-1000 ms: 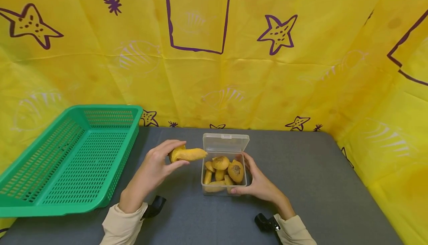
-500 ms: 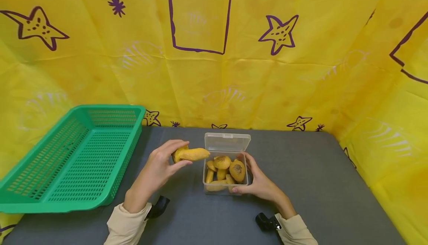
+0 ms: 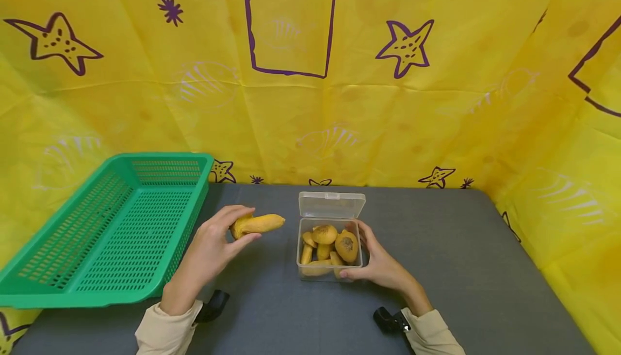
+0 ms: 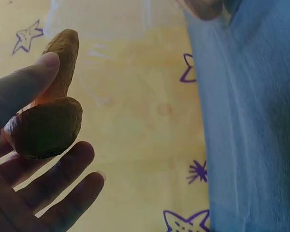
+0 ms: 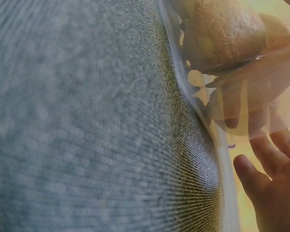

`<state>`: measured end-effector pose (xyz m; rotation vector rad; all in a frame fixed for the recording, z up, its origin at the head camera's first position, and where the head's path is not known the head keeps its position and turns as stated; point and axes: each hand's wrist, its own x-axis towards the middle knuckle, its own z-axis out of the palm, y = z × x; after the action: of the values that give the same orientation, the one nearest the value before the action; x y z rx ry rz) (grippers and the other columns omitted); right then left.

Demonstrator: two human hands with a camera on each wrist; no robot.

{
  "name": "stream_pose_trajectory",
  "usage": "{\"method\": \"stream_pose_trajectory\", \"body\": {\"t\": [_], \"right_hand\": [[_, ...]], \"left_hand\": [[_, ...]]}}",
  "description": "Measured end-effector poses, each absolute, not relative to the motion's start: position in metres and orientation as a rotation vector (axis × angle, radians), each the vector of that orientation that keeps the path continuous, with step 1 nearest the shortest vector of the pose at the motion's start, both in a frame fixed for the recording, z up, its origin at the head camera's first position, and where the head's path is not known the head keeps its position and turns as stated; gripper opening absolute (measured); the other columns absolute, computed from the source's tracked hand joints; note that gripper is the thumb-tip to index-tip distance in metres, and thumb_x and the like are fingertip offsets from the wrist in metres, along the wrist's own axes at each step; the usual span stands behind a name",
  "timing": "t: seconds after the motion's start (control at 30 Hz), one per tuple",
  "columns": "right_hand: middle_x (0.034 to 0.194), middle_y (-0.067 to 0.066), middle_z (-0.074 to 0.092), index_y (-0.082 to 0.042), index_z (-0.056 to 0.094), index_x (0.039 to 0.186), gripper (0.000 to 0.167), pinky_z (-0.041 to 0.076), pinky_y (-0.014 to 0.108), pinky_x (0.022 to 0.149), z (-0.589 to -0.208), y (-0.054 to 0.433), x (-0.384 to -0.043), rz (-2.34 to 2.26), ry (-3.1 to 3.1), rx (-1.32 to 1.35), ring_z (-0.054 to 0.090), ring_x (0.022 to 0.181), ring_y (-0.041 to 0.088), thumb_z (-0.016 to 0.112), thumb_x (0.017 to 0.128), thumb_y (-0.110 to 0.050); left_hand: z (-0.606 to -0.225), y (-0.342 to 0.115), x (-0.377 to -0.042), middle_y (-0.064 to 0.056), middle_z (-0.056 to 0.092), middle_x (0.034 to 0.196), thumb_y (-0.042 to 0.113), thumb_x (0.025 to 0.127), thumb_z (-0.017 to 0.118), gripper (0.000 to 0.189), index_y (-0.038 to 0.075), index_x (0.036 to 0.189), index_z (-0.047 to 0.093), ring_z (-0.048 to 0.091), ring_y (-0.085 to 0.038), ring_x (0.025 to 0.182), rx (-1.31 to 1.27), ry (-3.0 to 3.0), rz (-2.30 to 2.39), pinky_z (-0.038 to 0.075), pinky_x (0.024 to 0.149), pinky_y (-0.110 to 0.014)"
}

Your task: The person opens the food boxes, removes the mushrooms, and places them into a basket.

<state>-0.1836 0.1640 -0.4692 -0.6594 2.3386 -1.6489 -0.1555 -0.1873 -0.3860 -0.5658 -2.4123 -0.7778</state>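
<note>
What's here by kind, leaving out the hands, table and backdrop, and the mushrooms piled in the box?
Green plastic basket: 1
Clear plastic box with open lid: 1
Yellow mushroom held in the left hand: 1
Black wrist cameras: 2
Total: 5
</note>
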Motion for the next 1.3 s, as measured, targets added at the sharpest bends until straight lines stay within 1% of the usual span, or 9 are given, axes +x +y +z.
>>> {"method": "stream_pose_trajectory", "body": {"t": [0.2,0.37,0.5,0.67,0.7,0.8,0.93,1.1,1.3], "right_hand": [[0.16,0.011,0.029,-0.017,0.016,0.155,0.108,0.021,0.064,0.116,-0.47,0.164,-0.184,-1.648,2.344,-0.661,0.023,0.15,0.036,0.088,0.074,-0.023],[0.159,0.011,0.03,-0.016,0.016,0.155,0.109,0.021,0.064,0.116,-0.47,0.163,-0.184,-1.648,2.346,-0.66,0.024,0.15,0.035,0.089,0.074,-0.023],[0.159,0.012,0.029,-0.017,0.015,0.155,0.109,0.021,0.064,0.116,-0.469,0.164,-0.184,-1.644,2.347,-0.655,0.023,0.15,0.036,0.088,0.074,-0.024],[0.159,0.012,0.029,-0.017,0.015,0.155,0.109,0.02,0.065,0.116,-0.47,0.163,-0.184,-1.636,2.353,-0.656,0.023,0.15,0.037,0.088,0.074,-0.025],[0.159,0.012,0.029,-0.017,0.016,0.155,0.108,0.02,0.065,0.116,-0.47,0.163,-0.184,-1.637,2.355,-0.658,0.023,0.15,0.037,0.088,0.074,-0.025],[0.159,0.012,0.029,-0.017,0.015,0.155,0.109,0.02,0.065,0.116,-0.47,0.163,-0.184,-1.636,2.357,-0.654,0.023,0.15,0.037,0.088,0.074,-0.024],[0.159,0.013,0.029,-0.016,0.015,0.155,0.109,0.021,0.065,0.116,-0.47,0.163,-0.184,-1.636,2.357,-0.652,0.024,0.15,0.038,0.088,0.074,-0.023],[0.159,0.013,0.029,-0.017,0.015,0.155,0.11,0.021,0.065,0.116,-0.469,0.163,-0.184,-1.64,2.348,-0.645,0.023,0.15,0.038,0.088,0.074,-0.022],[0.16,0.012,0.028,-0.017,0.014,0.155,0.11,0.021,0.064,0.116,-0.469,0.163,-0.183,-1.639,2.346,-0.634,0.022,0.151,0.037,0.089,0.074,-0.023]], "left_hand": [[-0.388,-0.204,-0.151,-0.006,0.069,0.113,0.013,0.07,0.089,0.045,0.007,0.112,0.072,0.067,-0.022,0.098,-0.511,-2.423,-0.744,0.043,0.075,-0.01],[-0.388,-0.218,-0.147,-0.01,0.069,0.112,0.007,0.067,0.09,0.041,0.006,0.105,0.074,0.067,-0.027,0.098,-0.471,-2.415,-0.719,0.04,0.077,-0.003],[-0.387,-0.228,-0.144,-0.013,0.068,0.112,0.003,0.066,0.089,0.042,0.005,0.105,0.074,0.067,-0.028,0.095,-0.453,-2.407,-0.712,0.039,0.075,-0.003],[-0.385,-0.24,-0.139,-0.014,0.068,0.111,-0.001,0.063,0.09,0.045,0.005,0.104,0.073,0.064,-0.027,0.092,-0.411,-2.388,-0.691,0.04,0.07,-0.005],[-0.384,-0.243,-0.139,-0.014,0.068,0.111,-0.001,0.062,0.09,0.045,0.004,0.104,0.073,0.063,-0.024,0.093,-0.404,-2.384,-0.689,0.04,0.07,-0.005],[-0.384,-0.25,-0.137,-0.013,0.067,0.112,-0.001,0.063,0.09,0.046,0.005,0.105,0.073,0.059,-0.008,0.096,-0.385,-2.375,-0.69,0.04,0.071,-0.004],[-0.385,-0.258,-0.136,-0.013,0.067,0.113,-0.001,0.064,0.089,0.046,0.006,0.106,0.072,0.048,0.01,0.099,-0.347,-2.382,-0.69,0.038,0.071,-0.007],[-0.384,-0.268,-0.133,-0.015,0.066,0.114,0.0,0.066,0.088,0.044,0.005,0.107,0.071,0.042,0.016,0.098,-0.296,-2.401,-0.678,0.037,0.069,-0.011],[-0.382,-0.281,-0.13,-0.019,0.065,0.114,-0.003,0.067,0.087,0.043,0.002,0.106,0.071,0.035,0.024,0.098,-0.264,-2.398,-0.698,0.035,0.067,-0.011]]}}
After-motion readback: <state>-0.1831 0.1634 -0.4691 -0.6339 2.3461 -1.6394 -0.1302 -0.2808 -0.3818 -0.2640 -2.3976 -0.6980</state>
